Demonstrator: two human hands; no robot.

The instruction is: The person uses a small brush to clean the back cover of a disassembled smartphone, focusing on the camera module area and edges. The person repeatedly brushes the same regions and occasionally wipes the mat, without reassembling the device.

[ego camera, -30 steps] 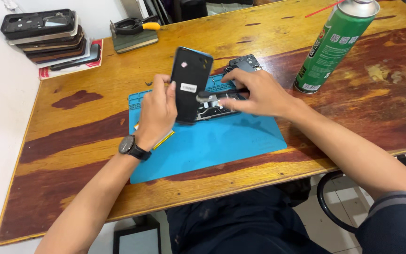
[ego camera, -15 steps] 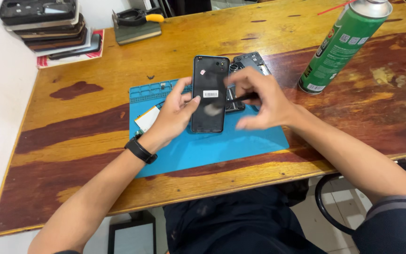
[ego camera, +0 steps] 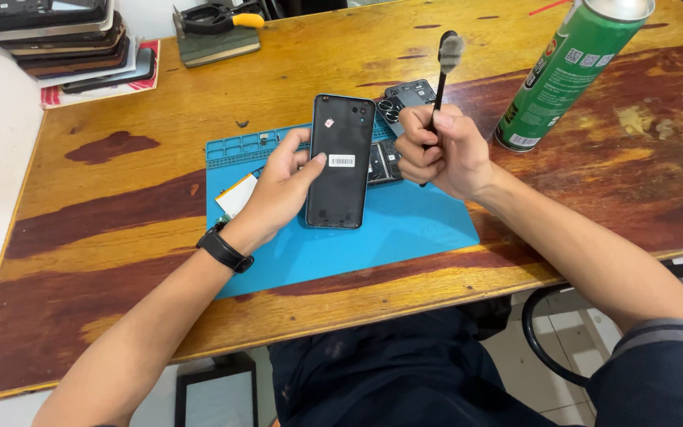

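Left hand (ego camera: 282, 186) grips black phone cover (ego camera: 341, 160); right hand (ego camera: 436, 150) apparently fists upright brush (ego camera: 443, 87).

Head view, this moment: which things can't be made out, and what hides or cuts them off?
- Opened phone body: mostly hidden behind the black back cover in the left hand.
- Brush handle: its lower part is inside the right hand grip.
- Green spray can: top cut off by the upper edge.
- Stack of phones: cut by the top-left corner.
- White piece on the blue mat: partly behind the left hand, kind unclear.
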